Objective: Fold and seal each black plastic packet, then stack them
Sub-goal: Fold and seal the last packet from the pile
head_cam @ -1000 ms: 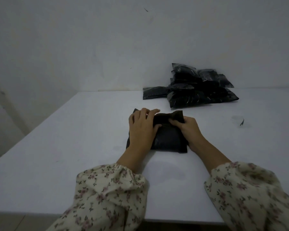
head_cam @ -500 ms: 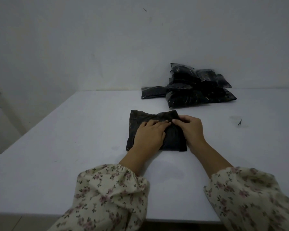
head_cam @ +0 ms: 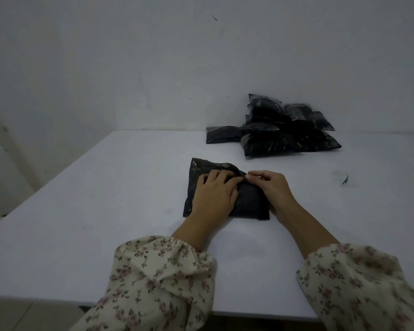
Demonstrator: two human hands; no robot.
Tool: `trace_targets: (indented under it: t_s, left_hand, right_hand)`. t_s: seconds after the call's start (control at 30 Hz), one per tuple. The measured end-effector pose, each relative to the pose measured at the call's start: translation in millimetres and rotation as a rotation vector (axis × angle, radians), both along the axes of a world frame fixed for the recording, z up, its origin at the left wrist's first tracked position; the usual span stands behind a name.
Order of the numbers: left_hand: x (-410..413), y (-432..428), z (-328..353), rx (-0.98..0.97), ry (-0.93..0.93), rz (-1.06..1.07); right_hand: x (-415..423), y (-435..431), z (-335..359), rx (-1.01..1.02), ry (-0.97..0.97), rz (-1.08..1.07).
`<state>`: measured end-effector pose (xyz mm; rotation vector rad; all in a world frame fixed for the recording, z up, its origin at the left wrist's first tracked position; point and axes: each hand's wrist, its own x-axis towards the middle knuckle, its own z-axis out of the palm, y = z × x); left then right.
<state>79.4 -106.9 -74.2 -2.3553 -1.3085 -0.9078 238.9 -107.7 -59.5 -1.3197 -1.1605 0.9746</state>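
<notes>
One black packet [head_cam: 250, 203] lies mid-way across the table [head_cam: 93, 211], with wide bare surface on its left out to the edge. My left hand [head_cam: 215, 195] presses it flat, fingers straight and together. My right hand [head_cam: 274, 189] pinches its folded flap. The packet pile [head_cam: 285, 137] sits at the far edge, a dark scrap [head_cam: 345, 179] lies further right.

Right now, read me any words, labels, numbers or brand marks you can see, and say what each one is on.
None can be read. The black packet shows no print, only creases; the pile of packets by the wall shows only glare.
</notes>
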Motion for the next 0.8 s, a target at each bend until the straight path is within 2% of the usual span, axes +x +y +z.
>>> trace_targets:
  t_s: [0.1,0.23,0.33,0.4,0.5,0.63,0.7,0.8]
  left_hand:
    - [2,-3,1,-0.023,-0.18,0.044]
    - [-1,-5,12,-0.306,-0.755,0.279]
    - [-13,3,17,-0.636,-1.188,0.206]
    - [-22,11,20,-0.825,-1.331,0.182]
    - [-35,16,24,-0.999,-1.52,0.1]
    - [-45,14,31,-1.174,-1.628,-0.129]
    - [-45,14,31,-1.132,-1.607,-0.133]
    - [-42,15,27,-0.957,-1.476,-0.031]
  right_hand:
    - [-2,-2,4,-0.048,-0.016,0.074]
    - [-2,1,3,-0.062,-0.088,0.072]
    - [-3,4,-1,-0.024,-0.095,0.034]
    - [-4,7,-4,0.0,-0.126,0.004]
    - [-3,11,-5,0.024,-0.158,-0.027]
    - [0,12,-3,0.053,-0.154,-0.036]
    - [1,12,-3,0.058,-0.144,-0.035]
    - [1,11,-4,0.07,-0.124,-0.041]
